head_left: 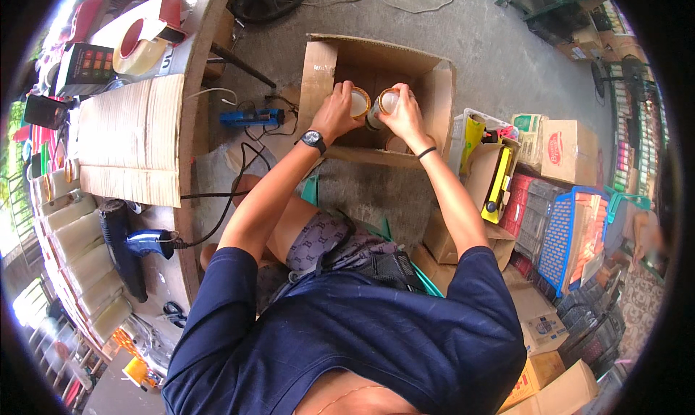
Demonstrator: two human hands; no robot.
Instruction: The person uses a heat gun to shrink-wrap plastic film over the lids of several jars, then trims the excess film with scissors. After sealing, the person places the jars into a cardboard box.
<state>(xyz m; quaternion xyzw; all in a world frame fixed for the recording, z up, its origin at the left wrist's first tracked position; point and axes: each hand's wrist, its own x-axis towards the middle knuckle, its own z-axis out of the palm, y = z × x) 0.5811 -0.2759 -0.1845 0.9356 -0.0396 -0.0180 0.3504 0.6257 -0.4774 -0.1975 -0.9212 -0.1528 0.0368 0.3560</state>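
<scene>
An open cardboard box (318,78) stands on the floor in front of me. Over it, my left hand (337,114) is closed around a round container (360,103) with a pale top and a gold-orange rim. Close beside it, my right hand (405,116) grips a similar round container (389,101). Between the two hands, part of another cylindrical thing (374,118) shows lower down. A further round shape (397,144) lies inside by the near wall, partly hidden by my right hand and wrist. The lower parts of the held containers are hidden.
To the left is a table with a cardboard sheet (130,140), a tape roll (137,53), a blue-handled heat gun (148,242) and scissors (174,313). A blue power strip (251,117) and cables lie nearby. Right are cartons (570,152) and a blue basket (568,237).
</scene>
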